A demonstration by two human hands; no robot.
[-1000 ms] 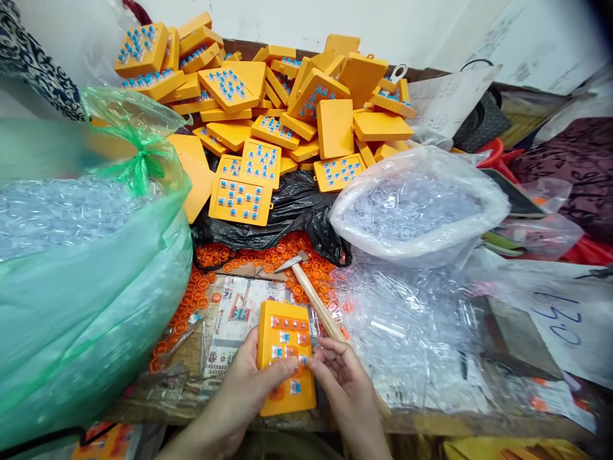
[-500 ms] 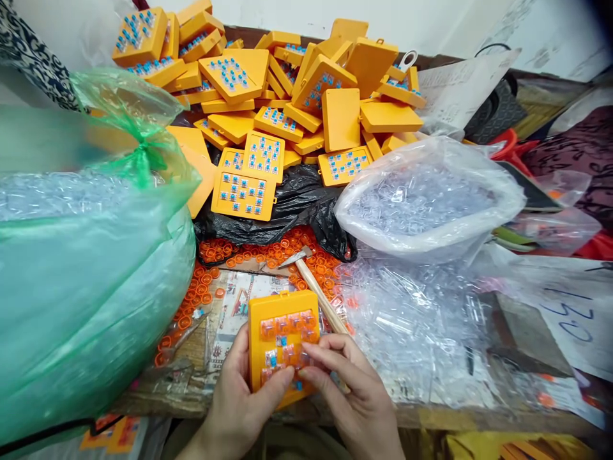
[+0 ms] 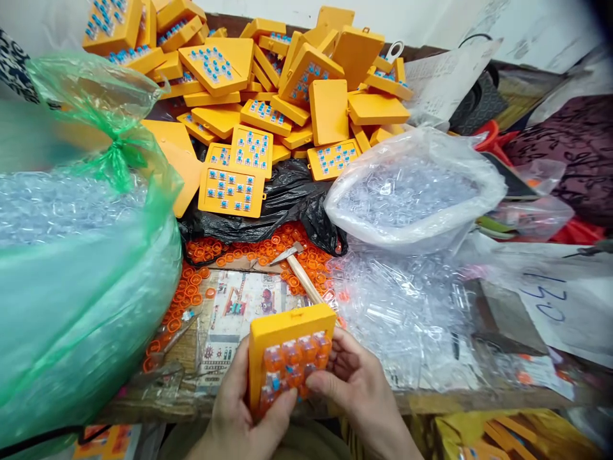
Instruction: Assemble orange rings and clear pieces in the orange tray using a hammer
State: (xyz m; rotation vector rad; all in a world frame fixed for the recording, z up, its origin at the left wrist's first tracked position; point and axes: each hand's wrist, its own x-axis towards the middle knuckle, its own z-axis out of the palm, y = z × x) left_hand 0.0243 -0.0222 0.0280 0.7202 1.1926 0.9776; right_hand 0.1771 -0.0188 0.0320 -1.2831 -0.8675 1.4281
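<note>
Tilting toward me since a second earlier, the orange plastic board point(image 3: 287, 358) of small capped pegs left the desk point(image 3: 191, 358); my left hand point(image 3: 244, 412) and right hand point(image 3: 357, 393) gripped it (fingers clenched round its edges), above the desk's near edge.

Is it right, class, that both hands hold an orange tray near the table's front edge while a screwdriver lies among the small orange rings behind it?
Not quite. The head view shows a hammer, not a screwdriver, lying among the orange rings. The left hand and right hand do hold the orange tray.
</note>
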